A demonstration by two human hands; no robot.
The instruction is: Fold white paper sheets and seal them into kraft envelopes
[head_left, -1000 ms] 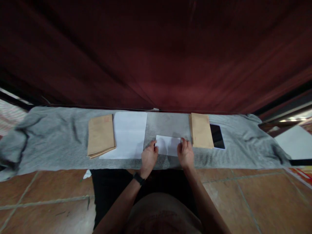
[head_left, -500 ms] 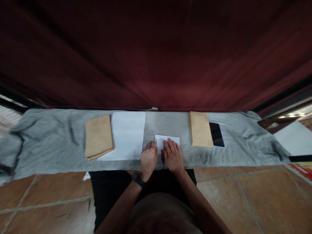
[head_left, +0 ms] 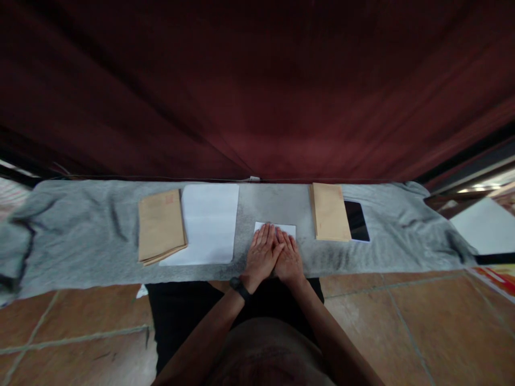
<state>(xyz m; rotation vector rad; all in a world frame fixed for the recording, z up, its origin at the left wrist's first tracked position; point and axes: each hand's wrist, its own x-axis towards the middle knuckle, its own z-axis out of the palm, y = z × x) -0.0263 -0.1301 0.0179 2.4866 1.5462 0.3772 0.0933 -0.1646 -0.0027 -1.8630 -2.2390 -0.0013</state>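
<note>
A small folded white paper (head_left: 287, 229) lies on the grey cloth (head_left: 80, 230) in front of me. Both my hands rest flat on it, side by side and touching. My left hand (head_left: 262, 253), with a black wristband, covers the paper's left part with fingers stretched out. Over the paper's middle and right lies my right hand (head_left: 288, 256), fingers also flat. Only the far edge and right corner of the paper show.
A stack of white sheets (head_left: 207, 222) and a pile of brown envelopes (head_left: 160, 225) lie to the left. Right of the hands sit more brown envelopes (head_left: 330, 212) and a dark tablet (head_left: 356, 221). A dark red curtain (head_left: 257, 86) hangs behind; tiled floor (head_left: 402, 327) lies below.
My hands held the paper's two sides a second ago. They came together onto the paper and now lie flat on it, the left hand moving right over it.
</note>
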